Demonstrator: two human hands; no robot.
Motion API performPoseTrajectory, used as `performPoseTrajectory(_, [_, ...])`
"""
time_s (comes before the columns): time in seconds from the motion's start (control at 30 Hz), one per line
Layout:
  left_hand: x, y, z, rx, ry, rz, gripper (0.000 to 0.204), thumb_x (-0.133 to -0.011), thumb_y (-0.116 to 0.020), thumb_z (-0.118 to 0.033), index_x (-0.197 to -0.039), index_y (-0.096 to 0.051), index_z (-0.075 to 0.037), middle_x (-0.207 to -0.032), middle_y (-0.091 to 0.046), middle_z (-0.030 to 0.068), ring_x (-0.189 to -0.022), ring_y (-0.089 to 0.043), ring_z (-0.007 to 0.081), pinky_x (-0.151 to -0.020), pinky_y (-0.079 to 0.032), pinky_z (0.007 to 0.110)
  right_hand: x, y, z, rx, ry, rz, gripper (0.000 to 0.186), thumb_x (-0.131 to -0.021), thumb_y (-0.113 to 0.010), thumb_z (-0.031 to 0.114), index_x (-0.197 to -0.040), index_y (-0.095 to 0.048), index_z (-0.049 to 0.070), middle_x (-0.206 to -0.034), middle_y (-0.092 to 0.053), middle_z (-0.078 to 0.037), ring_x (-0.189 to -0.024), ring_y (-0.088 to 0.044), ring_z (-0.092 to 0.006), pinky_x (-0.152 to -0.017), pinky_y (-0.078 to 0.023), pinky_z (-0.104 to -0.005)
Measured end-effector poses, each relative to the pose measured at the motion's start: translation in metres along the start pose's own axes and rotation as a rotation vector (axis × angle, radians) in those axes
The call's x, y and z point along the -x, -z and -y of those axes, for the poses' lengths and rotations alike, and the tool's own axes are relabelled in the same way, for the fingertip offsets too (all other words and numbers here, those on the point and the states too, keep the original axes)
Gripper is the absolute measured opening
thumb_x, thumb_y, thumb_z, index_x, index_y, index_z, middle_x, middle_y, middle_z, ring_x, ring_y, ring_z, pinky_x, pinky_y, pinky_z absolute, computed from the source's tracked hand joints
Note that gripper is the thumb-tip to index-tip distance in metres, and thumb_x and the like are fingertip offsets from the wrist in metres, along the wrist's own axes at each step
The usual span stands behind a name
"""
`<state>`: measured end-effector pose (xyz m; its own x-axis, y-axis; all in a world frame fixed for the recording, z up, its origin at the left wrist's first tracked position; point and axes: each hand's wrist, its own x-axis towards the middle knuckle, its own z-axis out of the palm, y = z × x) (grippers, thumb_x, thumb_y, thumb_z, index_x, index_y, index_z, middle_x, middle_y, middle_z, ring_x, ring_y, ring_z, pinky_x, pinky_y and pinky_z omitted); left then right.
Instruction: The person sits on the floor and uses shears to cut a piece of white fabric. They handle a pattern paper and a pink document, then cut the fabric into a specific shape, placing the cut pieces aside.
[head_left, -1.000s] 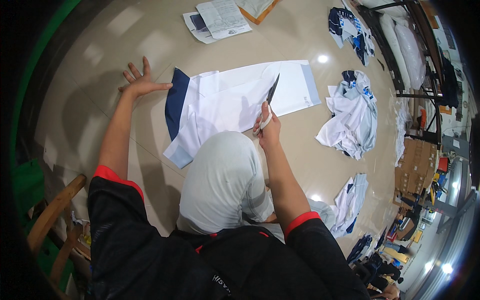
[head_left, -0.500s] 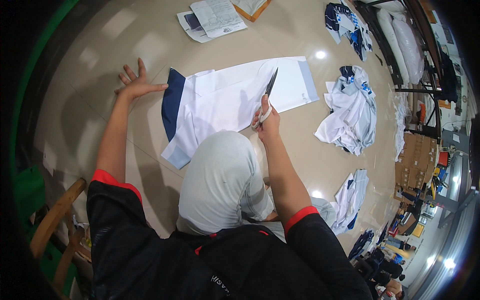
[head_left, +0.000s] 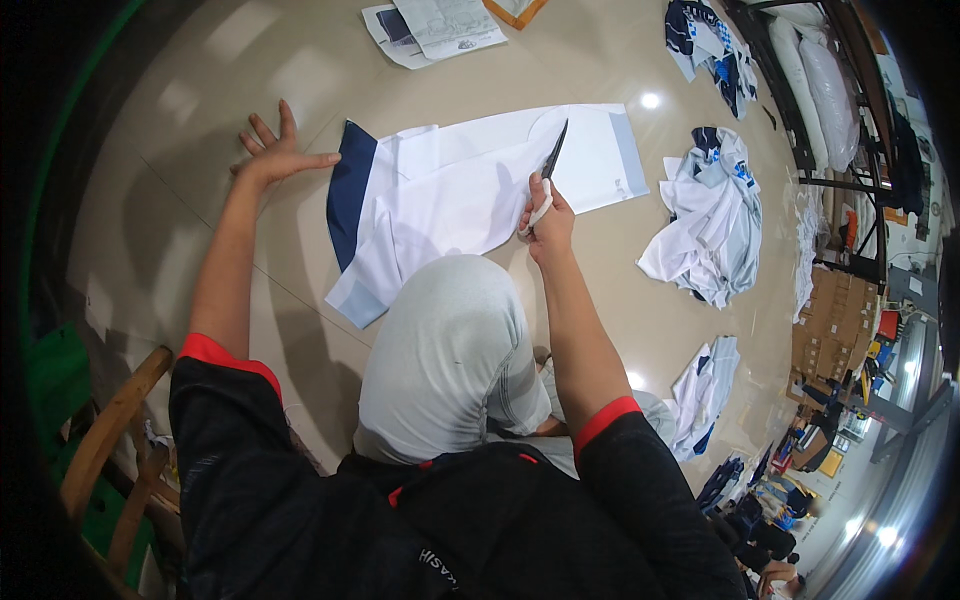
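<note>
A white cloth panel (head_left: 450,185) with a navy band (head_left: 350,195) at its left lies spread on the floor, partly layered and creased. Its far-right end carries a pale grey-blue strip (head_left: 629,150). My left hand (head_left: 272,158) has its fingers spread beside the navy band, the thumb reaching to that edge. In my right hand (head_left: 550,225) is a pair of scissors (head_left: 557,150) with white handles, gripped at the cloth's near-right side. The dark blades point away from me over the white cloth and look close together.
Papers (head_left: 455,28) lie on the tiled floor beyond the cloth. To the right are piles of white and navy fabric (head_left: 705,220). A shelf (head_left: 835,180) with bagged goods and stacked cartons (head_left: 835,320) stands farther right. A wooden chair part (head_left: 125,420) is at lower left.
The whole view has shifted slightly, so everything sits a little higher and to the right. Hands, scissors and cloth keep nearly the same positions relative to one another.
</note>
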<state>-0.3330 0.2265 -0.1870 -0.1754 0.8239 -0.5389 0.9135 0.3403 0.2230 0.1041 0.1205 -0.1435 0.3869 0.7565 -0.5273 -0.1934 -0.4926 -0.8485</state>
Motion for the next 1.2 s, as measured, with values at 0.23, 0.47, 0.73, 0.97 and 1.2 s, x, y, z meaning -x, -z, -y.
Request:
performPoseTrajectory(0.23, [-0.004, -0.003, 0.003, -0.004, 0.010, 0.003, 0.165, -0.056, -0.075, -0.096, -0.168, 0.022, -0.024, -0.170, 0.023, 0.0353, -0.156, 0.019, 0.0597, -0.107, -0.004, 0.090, -0.006, 0.019, 0.012, -0.027, -0.054, 0.027, 0.049, -0.094, -0.079, 0.054, -0.103, -0.066, 0.007, -0.069, -0.055, 0.000, -0.052, -0.052, -0.0106, -0.046, -0.044, -0.0267])
performPoseTrajectory(0.47, [-0.004, 0.000, 0.000, -0.023, 0.018, 0.009, 0.165, -0.055, -0.076, -0.095, -0.168, 0.021, -0.024, -0.170, 0.023, 0.0353, -0.156, 0.018, 0.0600, -0.107, -0.004, 0.090, -0.018, 0.025, 0.029, 0.025, -0.059, 0.048, 0.051, -0.098, -0.074, 0.054, -0.110, -0.068, 0.005, -0.070, -0.054, 0.000, -0.052, -0.053, -0.0095, -0.045, -0.043, -0.0259])
performPoseTrajectory(0.73, [0.006, 0.010, -0.006, 0.011, 0.016, 0.045, 0.164, -0.059, -0.083, -0.086, -0.168, 0.022, -0.022, -0.165, 0.023, 0.0436, -0.150, 0.021, 0.0674, -0.121, -0.004, 0.075, -0.031, 0.033, 0.020, 0.091, -0.004, 0.090, 0.049, -0.095, -0.080, 0.048, -0.111, -0.067, 0.004, -0.069, -0.053, 0.001, -0.051, -0.051, -0.0090, -0.044, -0.042, -0.0263])
performPoseTrajectory(0.97, [0.009, 0.011, -0.005, 0.028, 0.004, 0.054, 0.165, -0.058, -0.082, -0.087, -0.168, 0.021, -0.021, -0.165, 0.022, 0.0444, -0.150, 0.021, 0.0676, -0.121, -0.004, 0.075, -0.034, 0.039, 0.032, 0.056, 0.000, 0.127, 0.050, -0.094, -0.079, 0.053, -0.108, -0.068, 0.007, -0.068, -0.053, 0.001, -0.053, -0.052, -0.0090, -0.048, -0.044, -0.0257])
performPoseTrajectory(1.2, [-0.001, 0.005, 0.001, 0.003, 0.008, 0.041, 0.166, -0.056, -0.077, -0.094, -0.168, 0.021, -0.022, -0.168, 0.022, 0.0385, -0.153, 0.020, 0.0630, -0.109, -0.003, 0.088, -0.048, 0.042, 0.040, 0.092, -0.032, 0.113, 0.050, -0.094, -0.079, 0.055, -0.109, -0.068, 0.008, -0.070, -0.054, 0.001, -0.053, -0.052, -0.0094, -0.049, -0.046, -0.0261])
